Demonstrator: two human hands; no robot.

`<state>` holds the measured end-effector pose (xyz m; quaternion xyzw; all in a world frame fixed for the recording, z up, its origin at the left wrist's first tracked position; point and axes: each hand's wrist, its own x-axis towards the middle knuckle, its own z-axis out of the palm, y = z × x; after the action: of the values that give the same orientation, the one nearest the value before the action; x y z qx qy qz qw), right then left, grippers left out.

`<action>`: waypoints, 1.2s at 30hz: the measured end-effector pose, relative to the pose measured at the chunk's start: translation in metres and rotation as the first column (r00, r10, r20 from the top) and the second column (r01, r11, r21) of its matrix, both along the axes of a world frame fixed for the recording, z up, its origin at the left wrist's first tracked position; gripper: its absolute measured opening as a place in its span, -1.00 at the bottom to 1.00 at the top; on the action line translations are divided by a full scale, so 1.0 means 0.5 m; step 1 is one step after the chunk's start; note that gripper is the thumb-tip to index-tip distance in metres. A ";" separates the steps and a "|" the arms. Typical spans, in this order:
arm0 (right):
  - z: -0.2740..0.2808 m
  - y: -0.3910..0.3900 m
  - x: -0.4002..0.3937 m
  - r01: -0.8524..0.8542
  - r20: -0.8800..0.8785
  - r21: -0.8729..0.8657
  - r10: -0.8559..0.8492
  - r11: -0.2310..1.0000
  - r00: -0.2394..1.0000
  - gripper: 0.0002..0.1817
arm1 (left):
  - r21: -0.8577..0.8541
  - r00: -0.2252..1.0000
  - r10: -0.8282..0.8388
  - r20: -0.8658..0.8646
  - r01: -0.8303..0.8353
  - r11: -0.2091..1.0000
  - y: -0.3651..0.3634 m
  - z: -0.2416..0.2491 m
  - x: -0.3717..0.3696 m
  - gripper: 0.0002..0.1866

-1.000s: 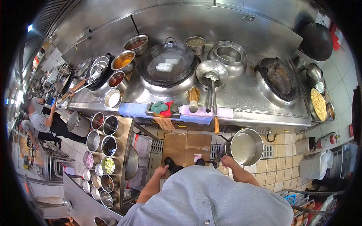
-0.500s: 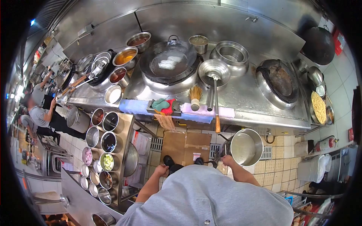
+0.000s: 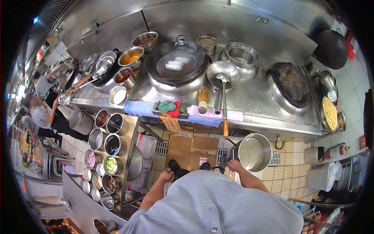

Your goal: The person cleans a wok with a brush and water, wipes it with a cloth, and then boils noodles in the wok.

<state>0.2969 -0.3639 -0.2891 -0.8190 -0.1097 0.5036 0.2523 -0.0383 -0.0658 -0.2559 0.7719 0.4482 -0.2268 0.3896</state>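
My left hand [image 3: 166, 176] hangs low beside my body with the fingers curled in, and no object shows in it. On the other side my right hand [image 3: 234, 166] is also loosely curled, close to the left rim of a large steel pot [image 3: 255, 152] holding pale liquid. Beyond them, a black wok [image 3: 176, 72] sits on the burner with a few whitish pieces inside. A perforated strainer [image 3: 223, 73] lies on the stove, its wooden handle reaching over the front edge. Beside it is a bamboo brush [image 3: 202, 102].
Several steel containers fill the rack [image 3: 129, 156] at left, with sauces and chopped ingredients. Folded cloths [image 3: 142, 109] line the stove's edge. Flattened cardboard [image 3: 191, 150] covers the floor by my feet. Noodles [image 3: 329, 112] sit at far right. Co-workers [image 3: 43, 117] stand at far left.
My view has shifted very slightly. Both my hands keep about the same place and pose, and the wok, strainer and pot have not moved.
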 end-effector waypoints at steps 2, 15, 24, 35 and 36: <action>0.009 0.001 -0.001 0.008 -0.007 -0.001 -0.008 1.000 1.000 -0.71 | 0.084 0.998 -0.029 0.048 0.025 0.996 0.000 -0.007 -0.003 -0.61; 0.021 -0.009 -0.012 -0.014 -0.023 -0.035 0.013 0.999 1.000 -0.67 | 0.000 0.996 0.052 0.068 -0.053 0.999 -0.002 -0.004 0.016 -0.67; 0.010 -0.003 -0.005 0.027 -0.029 -0.050 -0.029 0.998 0.999 -0.70 | 0.017 0.997 0.049 0.067 -0.050 0.999 0.008 -0.030 0.013 -0.67; 0.003 0.025 -0.039 -0.039 0.009 -0.070 0.040 0.997 0.999 -0.71 | -0.076 0.998 0.029 0.060 -0.025 0.997 0.029 -0.041 -0.042 -0.61; 0.007 0.029 -0.051 0.005 -0.014 -0.032 -0.005 0.999 1.000 -0.71 | -0.075 0.998 0.019 0.056 -0.015 0.997 0.036 -0.042 -0.051 -0.61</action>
<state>0.2714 -0.3495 -0.2858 -0.8197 -0.0979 0.5102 0.2413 -0.0639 -0.0476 -0.2767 0.7591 0.4347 -0.2183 0.4326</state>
